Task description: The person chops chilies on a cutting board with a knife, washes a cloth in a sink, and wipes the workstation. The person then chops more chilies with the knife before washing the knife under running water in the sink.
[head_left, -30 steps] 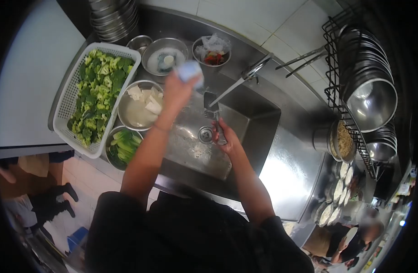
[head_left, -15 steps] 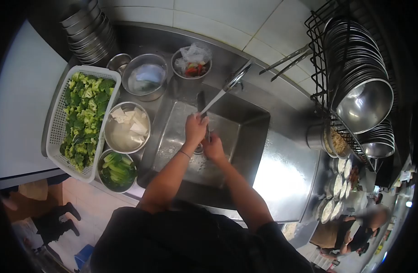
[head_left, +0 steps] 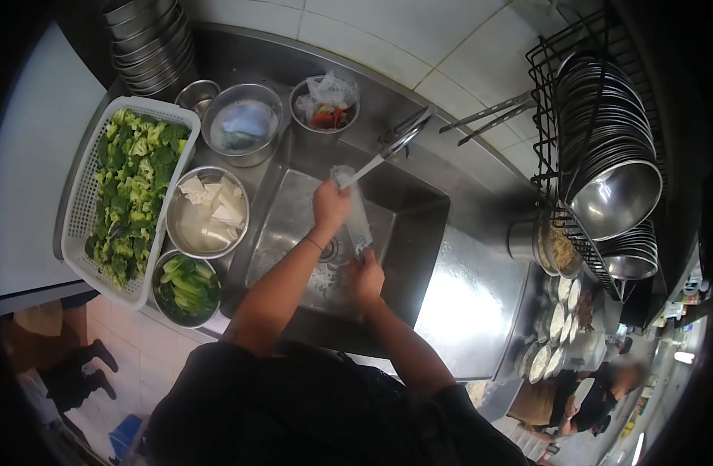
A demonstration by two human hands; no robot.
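Over the sink (head_left: 430,256), my right hand (head_left: 366,278) grips the handle end of a knife (head_left: 358,221). Its broad blade points away from me, its flat face turned up and wet. My left hand (head_left: 331,206) is closed around the lower end of the pale faucet spout (head_left: 372,163), beside the blade's far part. Its fingertips are partly hidden, so whether they also touch the blade cannot be made out. Below the hands lies the drain (head_left: 327,248) in the wet sink bottom.
Left of the sink stand a white basket (head_left: 75,225) of broccoli, a bowl of tofu (head_left: 224,213), a bowl of leafy greens (head_left: 187,287) and a pot of liquid (head_left: 244,124). A wire rack (head_left: 542,132) holds stacked metal bowls (head_left: 616,198). Another person (head_left: 585,400) is at far right.
The knife has turned from edge-on to showing its flat, wet face. My right hand has shifted slightly toward me, and my left hand stays at the spout. The view has shifted slightly.
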